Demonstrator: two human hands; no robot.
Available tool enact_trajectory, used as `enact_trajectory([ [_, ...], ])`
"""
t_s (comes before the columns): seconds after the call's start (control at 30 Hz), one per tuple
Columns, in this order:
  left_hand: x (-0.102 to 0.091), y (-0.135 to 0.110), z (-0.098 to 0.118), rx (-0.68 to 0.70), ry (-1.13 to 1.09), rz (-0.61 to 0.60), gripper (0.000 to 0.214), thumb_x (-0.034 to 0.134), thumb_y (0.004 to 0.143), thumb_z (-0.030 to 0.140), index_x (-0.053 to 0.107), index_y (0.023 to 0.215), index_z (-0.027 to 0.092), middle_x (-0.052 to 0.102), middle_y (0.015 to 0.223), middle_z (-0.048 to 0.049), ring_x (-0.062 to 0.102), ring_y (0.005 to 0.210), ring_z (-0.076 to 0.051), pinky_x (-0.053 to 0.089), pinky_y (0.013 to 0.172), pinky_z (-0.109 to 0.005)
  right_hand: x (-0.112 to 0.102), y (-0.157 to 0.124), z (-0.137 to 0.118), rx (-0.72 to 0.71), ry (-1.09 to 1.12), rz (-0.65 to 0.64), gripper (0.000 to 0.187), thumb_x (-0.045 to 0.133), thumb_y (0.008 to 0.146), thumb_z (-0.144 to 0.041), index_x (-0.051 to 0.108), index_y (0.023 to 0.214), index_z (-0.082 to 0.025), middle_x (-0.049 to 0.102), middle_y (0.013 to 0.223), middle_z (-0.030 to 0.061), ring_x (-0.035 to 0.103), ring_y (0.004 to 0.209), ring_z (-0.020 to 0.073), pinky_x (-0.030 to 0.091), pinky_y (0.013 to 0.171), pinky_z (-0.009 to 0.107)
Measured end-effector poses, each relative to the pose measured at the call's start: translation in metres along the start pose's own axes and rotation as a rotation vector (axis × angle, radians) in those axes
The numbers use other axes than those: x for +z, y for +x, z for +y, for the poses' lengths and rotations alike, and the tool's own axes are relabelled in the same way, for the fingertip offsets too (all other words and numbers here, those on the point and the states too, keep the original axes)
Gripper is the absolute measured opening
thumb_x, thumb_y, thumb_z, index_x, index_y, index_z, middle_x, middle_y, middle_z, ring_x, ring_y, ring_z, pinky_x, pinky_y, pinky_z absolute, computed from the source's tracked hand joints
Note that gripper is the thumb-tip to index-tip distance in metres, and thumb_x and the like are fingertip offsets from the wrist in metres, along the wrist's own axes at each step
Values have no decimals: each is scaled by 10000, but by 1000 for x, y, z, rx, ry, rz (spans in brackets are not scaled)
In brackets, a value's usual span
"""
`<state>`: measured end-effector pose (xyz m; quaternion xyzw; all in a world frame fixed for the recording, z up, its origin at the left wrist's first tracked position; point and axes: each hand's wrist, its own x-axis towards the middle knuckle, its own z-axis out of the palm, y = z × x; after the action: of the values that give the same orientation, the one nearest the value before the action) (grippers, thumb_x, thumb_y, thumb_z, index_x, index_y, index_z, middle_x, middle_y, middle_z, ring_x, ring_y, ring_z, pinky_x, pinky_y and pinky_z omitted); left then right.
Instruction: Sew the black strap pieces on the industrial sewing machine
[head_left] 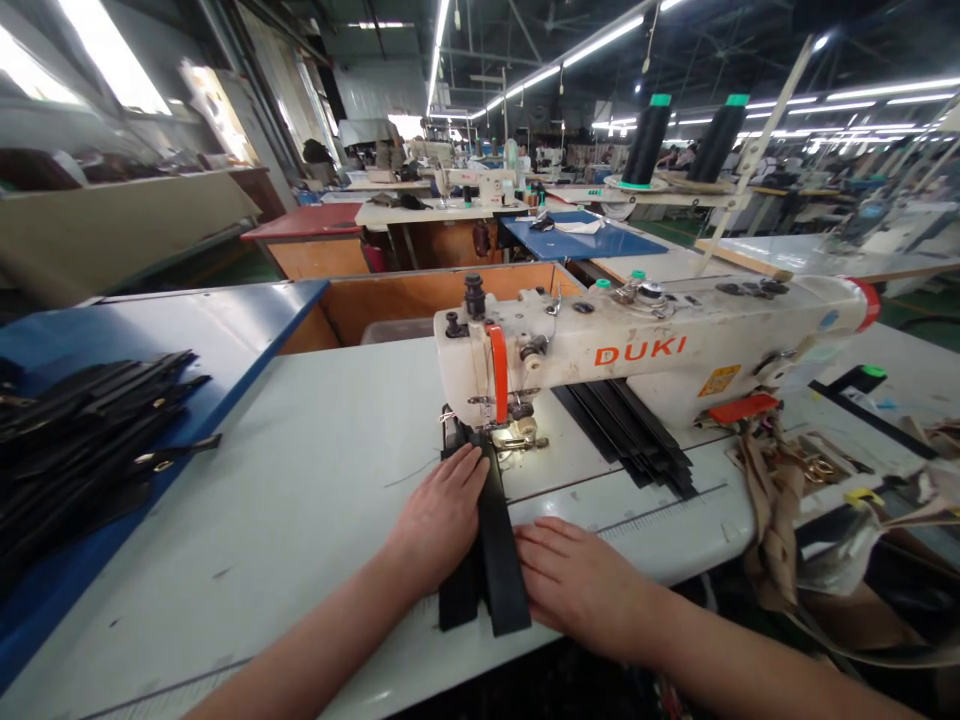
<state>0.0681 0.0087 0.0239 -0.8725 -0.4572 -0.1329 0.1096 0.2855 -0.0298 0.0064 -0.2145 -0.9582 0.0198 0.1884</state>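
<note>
A long black strip (500, 560) runs from under the sewing machine's presser foot (517, 440) toward me, its near end by the table's front edge. My left hand (442, 505) lies flat on it just in front of the needle area, fingers stretched forward and close together. At the strip's right edge is my right hand (574, 580), its fingers bent round that edge and their tips partly hidden. Another black strip (457, 595) lies alongside on the left, partly beneath my left hand and wrist. The white sewing machine (637, 335) stands over the work with its lamp lit.
Several black strips (630, 440) lie stacked under the machine arm. To the left, a blue table (247, 310) bears a pile of black straps (97, 420) with metal fittings. Brown fabric pieces (776, 510) hang at the right. Two black thread cones (646, 145) stand behind the machine.
</note>
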Motion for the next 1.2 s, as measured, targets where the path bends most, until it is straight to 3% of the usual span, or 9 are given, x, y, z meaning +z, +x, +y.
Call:
enact_trajectory([
  [0.13,11,4,-4,1,-31,-1,464,381,752,5,598,1161,35,628,1200,-199,590,1132,-269,506,937,-407,-1,0,2,-178,-50,94,185,460,914,-157,637,942,-114,665,1055,105,566,1054,224,423,982,354],
  [0.23,13,2,-4,4,-58,-5,437,398,779,20,587,1173,48,609,1230,-199,573,1155,-273,502,946,-419,-1,6,7,-229,-58,143,208,442,920,-158,646,885,-131,673,1001,89,578,1008,217,442,955,347],
  [0.53,11,7,-8,13,-122,-49,386,436,793,74,567,1156,90,592,1252,-190,537,1195,-280,491,951,-449,10,43,22,85,-58,-7,152,552,906,-179,655,1009,-136,662,1078,103,551,1063,239,447,950,376],
  [0.67,7,6,-6,29,-129,-66,370,442,782,80,577,1126,105,611,1221,-172,554,1173,-267,492,947,-416,5,46,13,85,-37,-60,160,550,899,-161,657,1009,-117,666,1049,116,565,1006,242,458,917,380],
  [0.93,-5,-30,10,81,-130,-82,562,420,730,50,494,1287,51,573,1283,-190,523,1211,-276,491,957,-387,8,28,-28,94,-5,-32,197,580,883,-209,659,1016,-88,653,1048,142,549,1011,269,444,900,379],
  [1.2,-1,-33,7,71,-80,-93,598,400,721,57,490,1312,77,552,1325,-164,526,1214,-255,473,980,-363,7,30,-28,112,30,-39,123,583,873,-197,676,884,-116,638,951,116,539,983,259,439,887,380],
])
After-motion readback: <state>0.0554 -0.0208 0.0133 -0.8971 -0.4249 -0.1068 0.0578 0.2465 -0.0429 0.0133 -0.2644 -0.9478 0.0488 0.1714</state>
